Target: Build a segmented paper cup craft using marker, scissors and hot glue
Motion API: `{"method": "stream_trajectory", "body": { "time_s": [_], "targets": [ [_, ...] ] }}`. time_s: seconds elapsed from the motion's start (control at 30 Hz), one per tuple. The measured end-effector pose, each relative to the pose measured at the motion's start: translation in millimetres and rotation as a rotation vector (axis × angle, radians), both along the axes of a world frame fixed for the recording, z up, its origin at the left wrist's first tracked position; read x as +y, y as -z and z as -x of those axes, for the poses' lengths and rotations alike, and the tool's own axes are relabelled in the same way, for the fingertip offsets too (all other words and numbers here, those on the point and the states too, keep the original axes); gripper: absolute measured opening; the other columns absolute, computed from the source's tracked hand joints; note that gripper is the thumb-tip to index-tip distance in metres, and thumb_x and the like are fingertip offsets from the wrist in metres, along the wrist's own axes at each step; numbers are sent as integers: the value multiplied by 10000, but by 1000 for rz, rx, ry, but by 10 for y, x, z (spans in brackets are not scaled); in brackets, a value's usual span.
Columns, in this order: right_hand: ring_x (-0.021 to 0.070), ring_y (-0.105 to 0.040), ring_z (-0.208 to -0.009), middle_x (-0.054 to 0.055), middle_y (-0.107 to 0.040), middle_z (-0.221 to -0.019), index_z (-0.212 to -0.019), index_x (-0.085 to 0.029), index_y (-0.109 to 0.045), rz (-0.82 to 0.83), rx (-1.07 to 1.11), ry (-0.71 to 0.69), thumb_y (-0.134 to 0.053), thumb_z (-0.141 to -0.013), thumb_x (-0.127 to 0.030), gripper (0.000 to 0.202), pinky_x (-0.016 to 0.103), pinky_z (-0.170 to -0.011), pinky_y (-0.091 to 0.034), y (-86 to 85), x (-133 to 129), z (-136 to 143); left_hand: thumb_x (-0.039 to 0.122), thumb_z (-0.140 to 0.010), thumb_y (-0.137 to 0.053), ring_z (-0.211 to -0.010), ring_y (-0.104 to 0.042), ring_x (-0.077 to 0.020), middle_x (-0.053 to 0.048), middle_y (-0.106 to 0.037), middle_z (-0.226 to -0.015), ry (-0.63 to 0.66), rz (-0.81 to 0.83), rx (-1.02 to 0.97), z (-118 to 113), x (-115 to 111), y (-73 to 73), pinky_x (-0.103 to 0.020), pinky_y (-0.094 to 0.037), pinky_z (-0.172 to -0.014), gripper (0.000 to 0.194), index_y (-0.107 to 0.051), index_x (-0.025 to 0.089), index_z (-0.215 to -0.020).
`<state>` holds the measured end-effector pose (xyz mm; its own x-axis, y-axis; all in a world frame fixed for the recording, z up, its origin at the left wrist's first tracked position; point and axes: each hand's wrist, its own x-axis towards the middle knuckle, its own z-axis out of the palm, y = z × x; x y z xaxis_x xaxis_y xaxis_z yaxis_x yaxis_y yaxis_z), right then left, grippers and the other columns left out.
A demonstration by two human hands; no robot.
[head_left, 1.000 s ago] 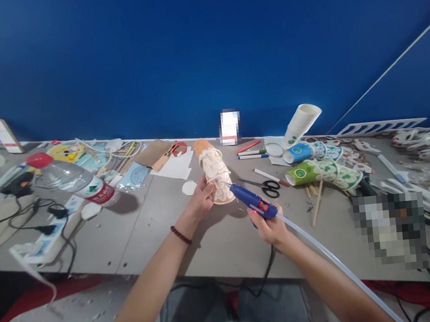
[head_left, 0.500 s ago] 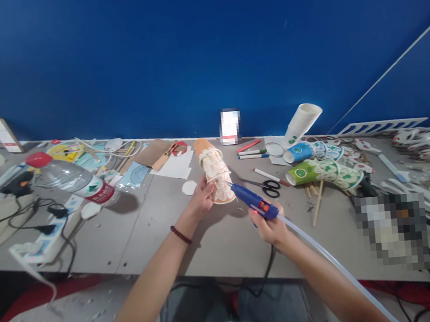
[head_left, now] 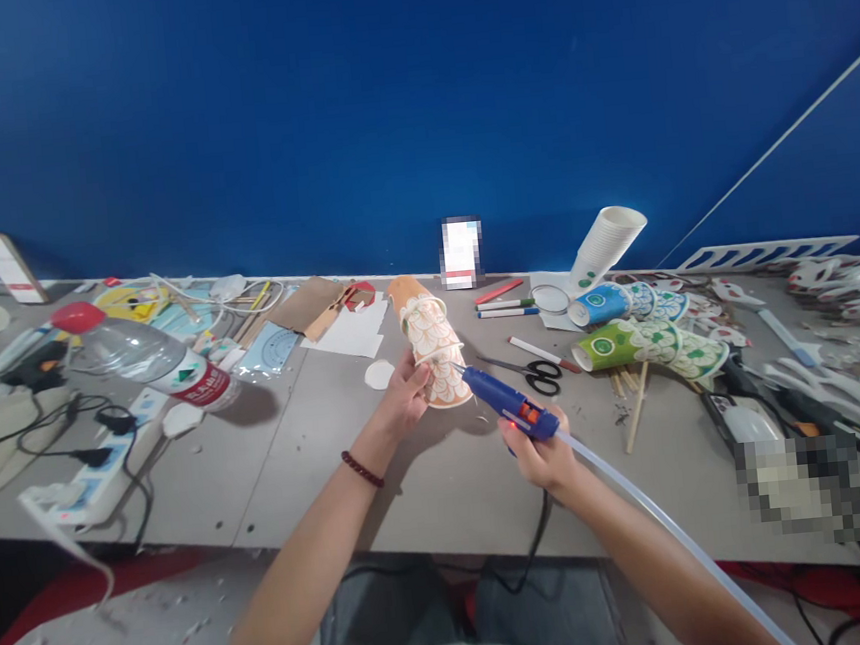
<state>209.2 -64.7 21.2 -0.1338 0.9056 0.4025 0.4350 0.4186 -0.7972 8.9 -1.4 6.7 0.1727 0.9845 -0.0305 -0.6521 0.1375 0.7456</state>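
Note:
My left hand (head_left: 406, 395) grips a column of orange paper cups (head_left: 435, 337) covered with white petal-like pieces. The column leans over the table, its wider end toward me. In my right hand (head_left: 542, 448) is a blue glue gun (head_left: 508, 401) with a long clear glue stick in its back. The gun's nozzle points left and is at the right side of the lowest cup; whether it touches cannot be made out. A white paper disc (head_left: 379, 374) lies left of the cups.
Scissors (head_left: 544, 377), markers (head_left: 508, 313), green cups (head_left: 617, 344), blue cups (head_left: 600, 304) and a white cup stack (head_left: 604, 247) are at the right. A bottle (head_left: 154, 362) and a power strip (head_left: 112, 471) stand or lie left. A phone (head_left: 461, 252) leans on the wall.

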Motion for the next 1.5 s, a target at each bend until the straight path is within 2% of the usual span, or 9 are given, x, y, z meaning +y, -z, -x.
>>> {"method": "stream_trajectory", "body": {
  "time_s": [0.33,0.67,0.87,1.03,1.27,1.4,1.5],
  "targets": [
    [128,-435,-406,-28,-461,-465,-614,-243,-417,-75,-24,-19,-521,-862,-298,274,276,-459,-332,-22,10,14,399,-644,-859,-1148,-627,-264,-81,-680,-1226,-10,-7,-6,-3,11,3,-417,-451,-1033,706,-573,252,-1272],
    [130,-447,-407,-20,-479,-464,-623,-241,-447,-20,4,-13,-537,-859,-318,264,272,-450,-349,57,3,-14,390,-644,-860,-1154,-625,-270,-82,-689,-1208,-14,0,-9,-2,0,-34,-433,-450,-1041,686,-588,244,-1256],
    [130,-442,-407,-18,-466,-447,-600,-244,-431,-53,-36,-5,-518,-857,-326,283,269,-440,-345,-16,3,12,397,-645,-858,-1181,-612,-292,-100,-687,-1206,-15,4,-16,10,7,-24,-457,-445,-1050,739,-558,232,-1300],
    [128,-433,-408,-16,-463,-455,-585,-244,-411,-62,-50,-5,-508,-860,-317,301,269,-444,-340,-25,-1,17,399,-664,-846,-1190,-607,-281,-86,-686,-1214,-9,-10,-12,13,5,-33,-436,-460,-1045,712,-566,239,-1298],
    [125,-436,-403,-22,-461,-456,-598,-240,-426,-84,-68,-11,-516,-854,-300,277,272,-457,-332,14,3,18,403,-656,-850,-1197,-603,-289,-94,-684,-1219,-28,-9,-24,2,15,-27,-442,-469,-1036,737,-553,235,-1310],
    [116,-421,-394,-31,-459,-473,-638,-235,-445,-98,-30,-12,-522,-846,-288,228,262,-436,-322,-19,-4,25,409,-659,-847,-1194,-606,-284,-96,-688,-1211,-39,-6,-23,2,20,-11,-438,-453,-1051,742,-550,228,-1314],
    [129,-472,-426,-12,-508,-515,-698,-224,-509,-113,-32,-13,-512,-847,-283,160,263,-448,-348,-53,-8,26,411,-657,-848,-1186,-610,-280,-94,-690,-1207,-40,-6,-17,5,19,-11,-425,-456,-1043,707,-578,224,-1283]
  ]
}}
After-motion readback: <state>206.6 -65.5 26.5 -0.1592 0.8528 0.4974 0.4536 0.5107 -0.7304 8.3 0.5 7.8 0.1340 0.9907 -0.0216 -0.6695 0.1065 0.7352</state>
